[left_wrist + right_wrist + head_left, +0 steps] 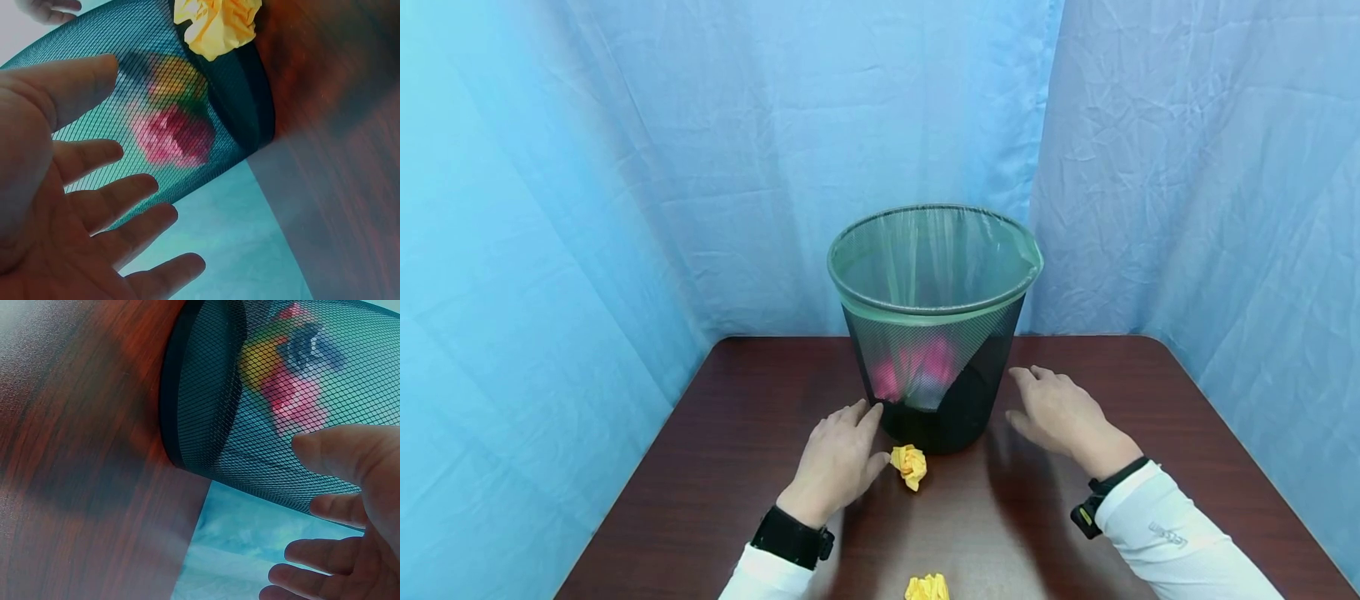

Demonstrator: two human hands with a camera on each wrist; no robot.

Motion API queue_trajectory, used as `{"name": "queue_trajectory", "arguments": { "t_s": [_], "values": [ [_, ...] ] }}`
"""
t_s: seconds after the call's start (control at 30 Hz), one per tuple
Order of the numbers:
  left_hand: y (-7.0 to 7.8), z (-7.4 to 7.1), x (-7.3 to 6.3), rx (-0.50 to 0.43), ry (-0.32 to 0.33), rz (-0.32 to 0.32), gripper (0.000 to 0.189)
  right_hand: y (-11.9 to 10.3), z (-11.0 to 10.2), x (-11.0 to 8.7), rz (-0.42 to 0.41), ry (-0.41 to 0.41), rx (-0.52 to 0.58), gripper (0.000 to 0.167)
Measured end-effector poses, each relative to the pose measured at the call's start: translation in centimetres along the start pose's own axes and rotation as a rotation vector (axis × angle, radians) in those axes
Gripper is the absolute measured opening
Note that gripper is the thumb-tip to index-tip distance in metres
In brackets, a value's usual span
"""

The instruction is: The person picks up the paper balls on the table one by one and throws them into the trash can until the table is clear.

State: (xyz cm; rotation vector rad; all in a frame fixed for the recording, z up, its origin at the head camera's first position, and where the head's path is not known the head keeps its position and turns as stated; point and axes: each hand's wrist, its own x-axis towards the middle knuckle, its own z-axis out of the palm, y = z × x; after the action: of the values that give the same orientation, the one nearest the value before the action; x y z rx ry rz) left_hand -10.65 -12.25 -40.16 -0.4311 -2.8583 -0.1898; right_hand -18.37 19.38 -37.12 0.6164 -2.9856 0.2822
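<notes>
A black mesh wastebasket [977, 383] with a green liner [925, 258] stands upright near the back of the table. Pink, yellow and dark crumpled pieces [294, 394] show through its mesh. My left hand [835, 462] is at the basket's lower left, fingers spread and nothing held; whether a fingertip touches the mesh I cannot tell. Close by its thumb lies a crumpled yellow paper ball [910, 466], just in front of the basket. On the other side my right hand [1063, 415] hovers beside the basket with relaxed, extended fingers, holding nothing.
A second crumpled yellow paper ball [927, 587] lies at the bottom edge of the head view. The dark wood table [737, 433] has rounded back corners. Light blue curtains [737, 167] hang behind it and along both sides.
</notes>
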Motion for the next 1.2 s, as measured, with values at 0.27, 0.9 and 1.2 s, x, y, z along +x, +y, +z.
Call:
{"name": "queue_trajectory", "arguments": {
  "t_s": [0.27, 0.9, 1.2],
  "values": [
    [0.8, 0.9, 0.2, -0.024, -0.029, 0.063, 0.055, 0.1, 0.0, 0.0, -0.001, 0.000, -0.007, 0.068],
    [2.3, 3.5, -0.1, -0.025, -0.065, 0.144, 0.051, 0.2, 0.2, 0.0, 0.002, -0.009, 0.003, 0.068],
    [3.2, 5.0, -0.1, -0.046, -0.152, 0.153, 0.050, 0.2, 0.1, -0.1, 0.019, -0.025, 0.011, 0.069]
  ]
}}
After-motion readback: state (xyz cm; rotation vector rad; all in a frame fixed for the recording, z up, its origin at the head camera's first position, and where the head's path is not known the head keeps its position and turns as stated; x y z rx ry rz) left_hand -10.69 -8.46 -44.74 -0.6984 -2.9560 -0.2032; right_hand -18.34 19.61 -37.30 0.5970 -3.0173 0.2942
